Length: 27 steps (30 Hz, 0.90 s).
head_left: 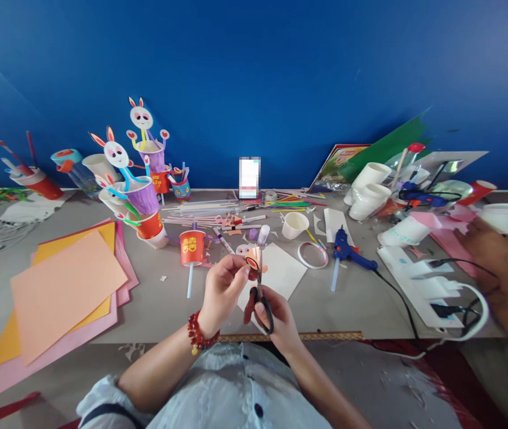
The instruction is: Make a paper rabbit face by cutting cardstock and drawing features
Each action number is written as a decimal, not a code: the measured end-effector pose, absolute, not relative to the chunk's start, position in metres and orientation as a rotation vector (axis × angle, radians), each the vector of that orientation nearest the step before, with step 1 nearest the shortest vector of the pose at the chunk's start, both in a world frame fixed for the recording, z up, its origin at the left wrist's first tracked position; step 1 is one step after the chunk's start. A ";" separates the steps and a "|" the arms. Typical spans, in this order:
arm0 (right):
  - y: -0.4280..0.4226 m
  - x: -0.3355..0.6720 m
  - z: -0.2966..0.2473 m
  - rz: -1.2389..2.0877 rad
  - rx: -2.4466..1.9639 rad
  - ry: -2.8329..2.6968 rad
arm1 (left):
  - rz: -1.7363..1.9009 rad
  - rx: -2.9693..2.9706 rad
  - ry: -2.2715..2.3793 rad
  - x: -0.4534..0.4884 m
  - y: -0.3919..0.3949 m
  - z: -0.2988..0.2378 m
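Note:
My left hand (227, 286) pinches a small paper cutout (251, 262), orange with a dark outline. In my right hand (276, 313) are black-handled scissors (259, 292), their blades pointing away from me right beside the cutout. Beneath both hands lies a white paper sheet (283, 268), with a paper rabbit face (244, 250) near its far edge. Left of my left hand stands a red paper cup (192, 247) with a pale blue stick below it. Whether the blades touch the cutout I cannot tell.
Coloured paper sheets (68, 292) are stacked at left, behind them rabbit cup figures (140, 202). A blue glue gun (352, 250), a tape roll (312, 255) and a power strip (419, 289) lie at right. Another person's hand (482, 244) reaches in at far right.

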State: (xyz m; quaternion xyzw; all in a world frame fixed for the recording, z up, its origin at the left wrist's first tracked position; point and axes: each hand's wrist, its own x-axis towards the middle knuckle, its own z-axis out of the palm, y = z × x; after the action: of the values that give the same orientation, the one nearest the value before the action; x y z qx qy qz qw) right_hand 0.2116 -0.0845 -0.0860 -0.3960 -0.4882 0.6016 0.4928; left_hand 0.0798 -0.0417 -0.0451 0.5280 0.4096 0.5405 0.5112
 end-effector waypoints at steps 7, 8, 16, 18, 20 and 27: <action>-0.086 0.211 -0.094 1.502 -0.932 -1.147 | 1.303 1.273 0.985 0.079 -0.041 -0.045; -0.086 0.210 -0.094 1.511 -0.921 -1.137 | 1.305 1.272 0.982 0.080 -0.041 -0.045; -0.087 0.211 -0.099 1.497 -0.942 -1.140 | 1.325 1.272 0.967 0.080 -0.041 -0.046; -0.087 0.212 -0.100 1.483 -0.947 -1.155 | 1.326 1.269 0.967 0.080 -0.041 -0.046; -0.087 0.212 -0.102 1.477 -0.951 -1.163 | 1.325 1.269 0.966 0.080 -0.041 -0.046; -0.087 0.215 -0.103 1.471 -0.969 -1.186 | 1.302 1.288 0.968 0.079 -0.038 -0.044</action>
State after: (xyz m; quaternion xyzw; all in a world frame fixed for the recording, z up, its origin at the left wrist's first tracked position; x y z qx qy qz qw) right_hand 0.2151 -0.0867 -0.1029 -0.3985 -0.4876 0.6050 0.4873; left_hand 0.0791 -0.0384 -0.0442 0.5349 0.4019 0.5409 0.5097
